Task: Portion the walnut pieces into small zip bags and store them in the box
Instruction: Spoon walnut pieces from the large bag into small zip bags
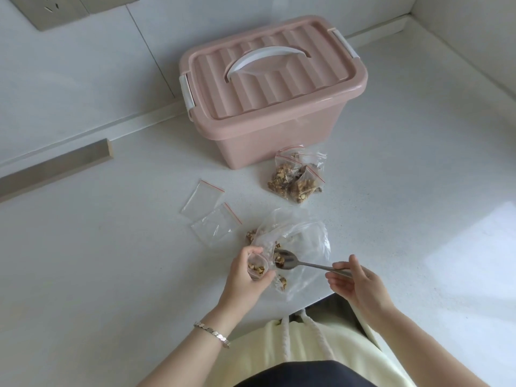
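Observation:
My left hand [245, 275] holds a small zip bag [257, 266] open, with some walnut pieces inside. My right hand [353, 280] grips the handle of a metal spoon [296, 263], whose bowl sits just right of the small bag's mouth and carries walnut bits. A large clear plastic bag [301, 241] with loose walnut pieces lies under the spoon. Several filled small bags [297, 177] lie piled in front of the pink box [273, 88], whose lid is closed. Two empty zip bags [208, 210] lie flat to the left.
The white countertop [111, 261] ends at its front edge near my body. A grey strip [55, 169] lies at the far left by the wall. A wall socket [55, 9] sits at the top left. The counter's corner wall rises on the right.

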A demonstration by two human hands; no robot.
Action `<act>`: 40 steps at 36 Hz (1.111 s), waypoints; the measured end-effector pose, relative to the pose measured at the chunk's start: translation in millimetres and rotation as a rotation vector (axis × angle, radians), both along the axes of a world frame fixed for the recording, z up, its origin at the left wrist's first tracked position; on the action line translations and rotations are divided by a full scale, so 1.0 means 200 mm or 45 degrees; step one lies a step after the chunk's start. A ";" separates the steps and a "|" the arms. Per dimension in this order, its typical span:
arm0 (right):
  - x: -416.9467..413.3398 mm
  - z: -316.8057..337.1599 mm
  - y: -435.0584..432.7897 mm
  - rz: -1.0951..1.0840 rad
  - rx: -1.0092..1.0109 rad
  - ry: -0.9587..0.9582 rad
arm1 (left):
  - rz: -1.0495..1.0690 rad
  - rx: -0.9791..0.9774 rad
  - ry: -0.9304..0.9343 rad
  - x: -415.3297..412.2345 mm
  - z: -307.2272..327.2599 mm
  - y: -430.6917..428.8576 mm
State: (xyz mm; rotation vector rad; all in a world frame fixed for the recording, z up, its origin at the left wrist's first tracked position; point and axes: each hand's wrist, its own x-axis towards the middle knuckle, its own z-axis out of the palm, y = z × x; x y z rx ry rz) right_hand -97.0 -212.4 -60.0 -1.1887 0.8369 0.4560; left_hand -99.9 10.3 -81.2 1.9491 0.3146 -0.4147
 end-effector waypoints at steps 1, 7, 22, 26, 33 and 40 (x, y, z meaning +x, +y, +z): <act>-0.01 0.00 -0.02 -0.022 0.036 0.007 | 0.007 0.005 -0.004 0.00 0.00 0.00; -0.01 0.09 -0.08 0.025 0.018 -0.087 | 0.001 0.023 -0.039 0.00 0.02 -0.01; 0.00 0.43 0.17 0.800 -0.768 -0.902 | 0.034 0.062 -0.031 -0.01 0.01 -0.02; 0.01 0.44 0.15 0.659 -0.827 -1.000 | 0.137 0.026 -0.088 -0.02 0.03 -0.01; 0.05 0.42 0.04 0.367 -0.800 -0.807 | 0.456 -0.049 -0.284 0.08 0.18 0.03; 0.08 0.37 0.00 0.455 -0.863 -0.644 | 0.398 0.178 -0.352 0.47 0.23 0.02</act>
